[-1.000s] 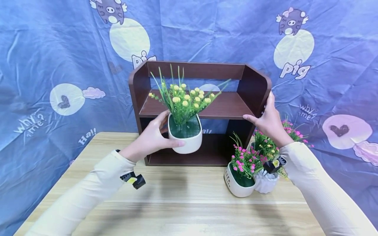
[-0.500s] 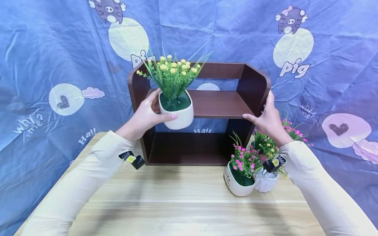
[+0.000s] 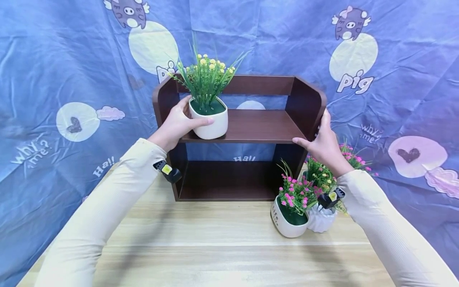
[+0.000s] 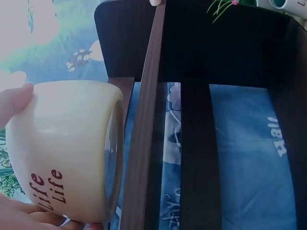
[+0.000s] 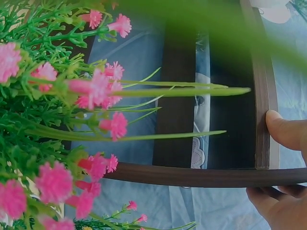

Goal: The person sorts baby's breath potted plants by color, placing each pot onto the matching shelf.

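Note:
My left hand [image 3: 175, 127] grips a white pot [image 3: 214, 125] of artificial yellow flowers [image 3: 211, 65], thumb on its front and fingers behind. The pot is upright at the left front of the dark brown shelf's upper board [image 3: 263, 125]. Seen from the left wrist, the pot [image 4: 72, 124] carries the words "Life Life", and its underside is close over the board's front edge [image 4: 144, 134]. My right hand [image 3: 324, 147] grips the shelf's right side panel [image 3: 308, 107]. In the right wrist view the thumb [image 5: 288, 132] lies on the board's edge, with fingers outside the panel.
Beside the shelf's right front stands a white pot [image 3: 287, 223] of pink flowers. A ribbed white pot [image 3: 322, 219] and more pink and yellow flowers crowd behind it, under my right wrist. The lower board [image 3: 229, 181] sits near the wooden table [image 3: 215, 239]. A blue printed cloth [image 3: 229, 36] hangs behind.
My left hand has lifted the flower pot from in front of the lower compartment, up and slightly left, then lowered it toward the upper board. The right hand keeps its place on the shelf.

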Available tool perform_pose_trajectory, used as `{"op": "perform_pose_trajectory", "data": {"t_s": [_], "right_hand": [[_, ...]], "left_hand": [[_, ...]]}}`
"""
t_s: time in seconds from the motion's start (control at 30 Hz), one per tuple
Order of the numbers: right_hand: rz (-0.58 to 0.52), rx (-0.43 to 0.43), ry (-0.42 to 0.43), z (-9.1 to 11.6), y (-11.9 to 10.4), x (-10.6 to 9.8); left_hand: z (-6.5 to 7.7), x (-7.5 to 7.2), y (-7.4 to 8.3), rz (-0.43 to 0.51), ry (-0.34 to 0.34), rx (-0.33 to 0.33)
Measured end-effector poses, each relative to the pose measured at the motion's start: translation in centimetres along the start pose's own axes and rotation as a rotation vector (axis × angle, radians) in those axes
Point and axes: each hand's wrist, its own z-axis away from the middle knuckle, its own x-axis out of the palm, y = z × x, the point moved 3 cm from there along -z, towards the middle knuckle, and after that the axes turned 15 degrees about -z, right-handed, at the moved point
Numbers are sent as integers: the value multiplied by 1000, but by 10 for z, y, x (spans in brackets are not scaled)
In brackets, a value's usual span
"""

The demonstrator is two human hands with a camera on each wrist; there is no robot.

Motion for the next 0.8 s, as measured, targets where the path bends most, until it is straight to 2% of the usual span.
{"op": "perform_pose_trajectory", "data": {"t_s": [0.23,0.5,0.8], "right_hand": [[-8,0,2,0,-1,1],[-6,15,1,0,0,0],[-7,19,-1,-1,-1,-1]], "left_hand": [[-12,1,-5,-66,-24,-79],[-17,5,-9,-73,-63,-82],[-19,3,-15,-17,-94,-71]]}}
